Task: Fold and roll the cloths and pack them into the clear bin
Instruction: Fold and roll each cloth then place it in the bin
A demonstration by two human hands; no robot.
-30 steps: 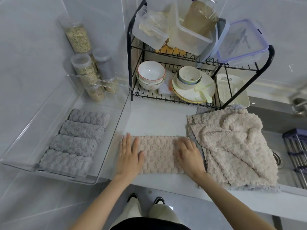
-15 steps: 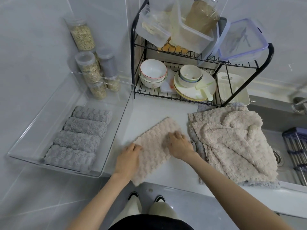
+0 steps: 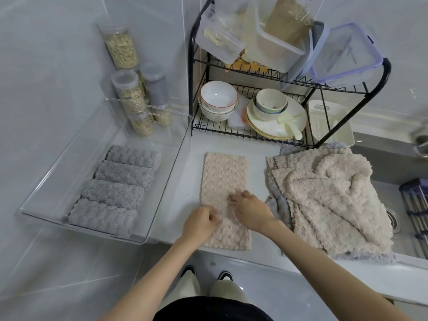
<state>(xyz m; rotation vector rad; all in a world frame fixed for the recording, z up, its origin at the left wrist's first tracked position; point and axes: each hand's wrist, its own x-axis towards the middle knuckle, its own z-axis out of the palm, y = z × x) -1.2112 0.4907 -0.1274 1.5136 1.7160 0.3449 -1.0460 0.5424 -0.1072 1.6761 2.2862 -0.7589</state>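
**A:** What are the hands doing in the head view?

**B:** Both are working on the folded beige cloth [image 3: 223, 179], which is lying as a long strip on the counter [image 3: 192, 177]. The left hand [image 3: 200, 222] is curling its fingers around the strip's left edge. The right hand [image 3: 252, 213] is pinching its middle with bunched fingertips.

**A:** And around them?

**B:** Left of the left fingers, the clear bin [image 3: 170, 179] is holding four grey rolls [image 3: 115, 193]. Right of the right fingers, a pile of beige cloths [image 3: 324, 193] is lying.
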